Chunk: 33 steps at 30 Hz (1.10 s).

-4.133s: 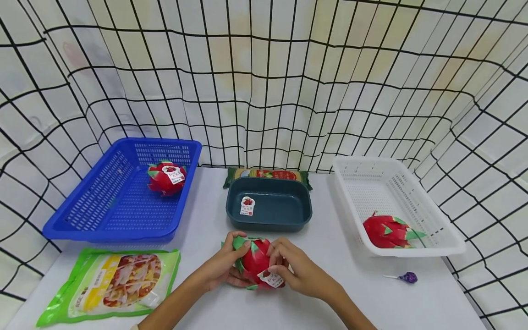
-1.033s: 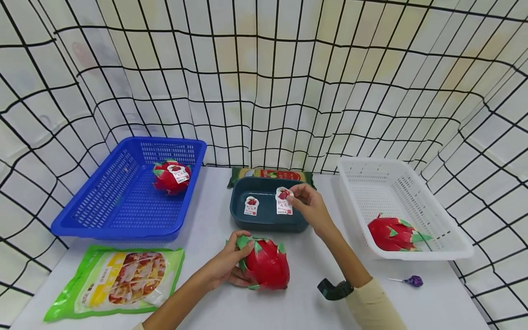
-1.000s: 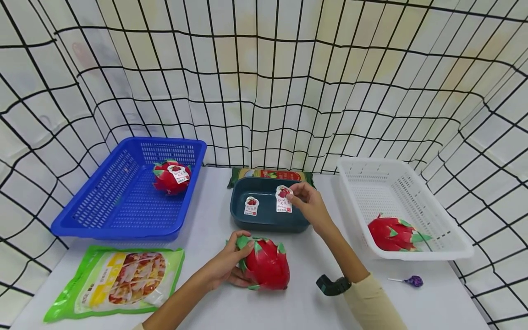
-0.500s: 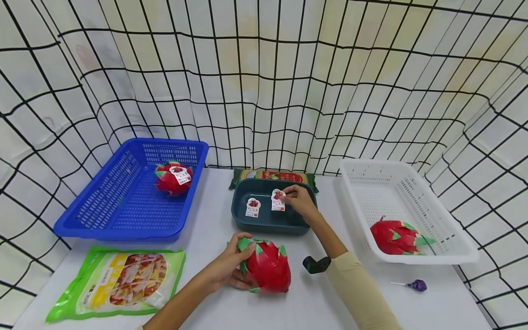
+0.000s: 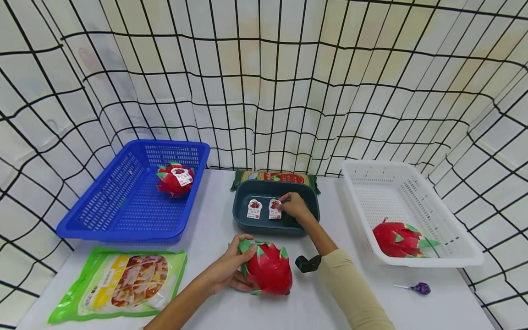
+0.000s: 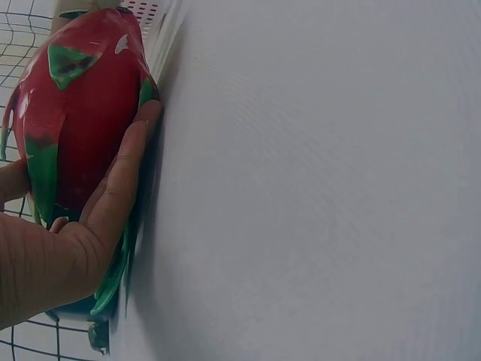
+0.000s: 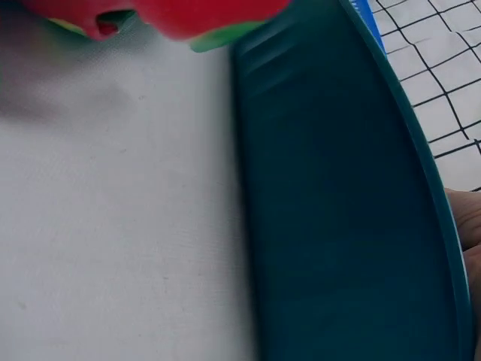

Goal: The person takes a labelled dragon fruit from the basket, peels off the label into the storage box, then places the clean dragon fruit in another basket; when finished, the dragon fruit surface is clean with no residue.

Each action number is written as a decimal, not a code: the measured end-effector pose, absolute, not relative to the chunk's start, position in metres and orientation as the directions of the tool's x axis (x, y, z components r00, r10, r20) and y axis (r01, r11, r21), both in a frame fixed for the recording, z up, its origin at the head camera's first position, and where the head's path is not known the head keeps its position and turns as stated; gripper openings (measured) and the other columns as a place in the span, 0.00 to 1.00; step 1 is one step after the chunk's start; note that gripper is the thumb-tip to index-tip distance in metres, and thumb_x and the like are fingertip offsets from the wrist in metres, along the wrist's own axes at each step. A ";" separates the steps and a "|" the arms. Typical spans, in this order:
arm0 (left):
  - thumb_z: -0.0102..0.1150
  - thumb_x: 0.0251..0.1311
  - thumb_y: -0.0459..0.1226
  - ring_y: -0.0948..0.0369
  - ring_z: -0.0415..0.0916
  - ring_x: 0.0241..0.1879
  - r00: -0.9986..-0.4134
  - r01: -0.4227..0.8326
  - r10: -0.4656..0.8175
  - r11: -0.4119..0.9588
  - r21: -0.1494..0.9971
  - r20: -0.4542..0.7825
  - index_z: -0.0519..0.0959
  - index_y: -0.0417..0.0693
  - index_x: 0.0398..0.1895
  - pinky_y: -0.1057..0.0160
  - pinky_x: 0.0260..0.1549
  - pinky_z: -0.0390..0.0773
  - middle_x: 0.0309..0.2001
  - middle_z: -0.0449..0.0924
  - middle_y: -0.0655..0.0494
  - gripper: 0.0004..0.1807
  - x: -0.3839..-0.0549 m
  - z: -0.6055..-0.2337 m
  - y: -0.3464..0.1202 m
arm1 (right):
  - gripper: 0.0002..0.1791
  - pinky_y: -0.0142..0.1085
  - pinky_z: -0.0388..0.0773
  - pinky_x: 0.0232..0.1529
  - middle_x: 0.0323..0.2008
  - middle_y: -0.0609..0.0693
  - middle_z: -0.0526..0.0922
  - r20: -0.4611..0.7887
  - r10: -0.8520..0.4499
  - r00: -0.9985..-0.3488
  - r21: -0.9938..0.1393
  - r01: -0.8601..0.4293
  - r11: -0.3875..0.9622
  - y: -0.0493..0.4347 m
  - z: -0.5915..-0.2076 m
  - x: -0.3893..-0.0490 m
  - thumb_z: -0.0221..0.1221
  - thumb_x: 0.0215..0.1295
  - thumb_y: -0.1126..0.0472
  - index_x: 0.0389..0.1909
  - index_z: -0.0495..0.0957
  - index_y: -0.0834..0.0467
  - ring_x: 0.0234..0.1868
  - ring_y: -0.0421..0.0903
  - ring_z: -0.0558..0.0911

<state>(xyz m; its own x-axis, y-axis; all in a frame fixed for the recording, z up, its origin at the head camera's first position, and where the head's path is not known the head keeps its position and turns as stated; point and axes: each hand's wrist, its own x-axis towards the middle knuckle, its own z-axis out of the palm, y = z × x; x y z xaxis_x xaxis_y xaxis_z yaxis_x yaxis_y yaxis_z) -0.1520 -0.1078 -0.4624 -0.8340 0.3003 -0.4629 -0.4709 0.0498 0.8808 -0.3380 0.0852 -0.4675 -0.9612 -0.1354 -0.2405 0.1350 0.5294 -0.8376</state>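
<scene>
My left hand [image 5: 231, 266] grips a red dragon fruit [image 5: 270, 269] with green scales at its leafy end, low over the white table. The left wrist view shows fingers and thumb on either side of the dragon fruit [image 6: 83, 113]. Inside the dark teal tub [image 5: 276, 228], my right hand [image 5: 294, 206] pinches the edge of a white sticker [image 5: 274, 209] printed with a red fruit. Left of it in the tub lies a similar sticker [image 5: 254, 209]. In the right wrist view the wall of the tub [image 7: 346, 188] hides most of the right hand.
A blue basket [image 5: 119, 236] at left holds a dragon fruit [image 5: 175, 179] with a sticker on it. The white basket [image 5: 433, 262] at right holds another dragon fruit [image 5: 400, 239]. A green food bag [image 5: 123, 284], a purple lollipop [image 5: 420, 288] and a green packet [image 5: 280, 177] lie around; black wire mesh surrounds the table.
The right hand took the sticker off the held dragon fruit, carried it over the tub, then lowered it in beside the other sticker. The left hand keeps its hold on the fruit.
</scene>
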 end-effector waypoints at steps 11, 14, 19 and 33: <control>0.50 0.68 0.56 0.41 0.85 0.36 -0.837 -0.464 0.301 0.055 0.884 -0.457 0.48 0.63 0.69 0.45 0.35 0.85 0.62 0.65 0.31 0.33 -0.151 -0.462 -0.107 | 0.12 0.34 0.70 0.37 0.44 0.59 0.80 -0.206 -0.110 -0.972 -0.785 0.097 0.612 0.081 -0.465 -0.334 0.66 0.56 0.67 0.41 0.78 0.63 0.40 0.49 0.75; 0.51 0.68 0.57 0.41 0.85 0.36 -0.836 -0.464 0.304 0.050 0.884 -0.456 0.48 0.62 0.69 0.45 0.35 0.85 0.62 0.65 0.31 0.34 -0.151 -0.462 -0.107 | 0.12 0.38 0.72 0.41 0.45 0.59 0.80 -0.207 -0.105 -0.973 -0.764 0.094 0.639 0.080 -0.468 -0.334 0.67 0.56 0.67 0.40 0.78 0.63 0.42 0.51 0.75; 0.51 0.67 0.58 0.41 0.85 0.36 -0.835 -0.466 0.310 0.042 0.884 -0.455 0.47 0.62 0.69 0.45 0.35 0.85 0.62 0.65 0.31 0.35 -0.151 -0.462 -0.107 | 0.12 0.41 0.74 0.44 0.43 0.59 0.80 -0.196 -0.111 -0.974 -0.732 0.070 0.678 0.077 -0.470 -0.334 0.68 0.56 0.67 0.40 0.78 0.63 0.42 0.51 0.76; 0.52 0.66 0.58 0.41 0.85 0.36 -0.834 -0.470 0.306 0.041 0.882 -0.459 0.48 0.63 0.69 0.45 0.35 0.85 0.63 0.64 0.31 0.36 -0.152 -0.462 -0.107 | 0.12 0.36 0.74 0.36 0.33 0.54 0.80 -0.120 -0.133 -0.984 -0.630 -0.028 0.776 0.074 -0.473 -0.334 0.70 0.56 0.63 0.37 0.77 0.62 0.35 0.47 0.75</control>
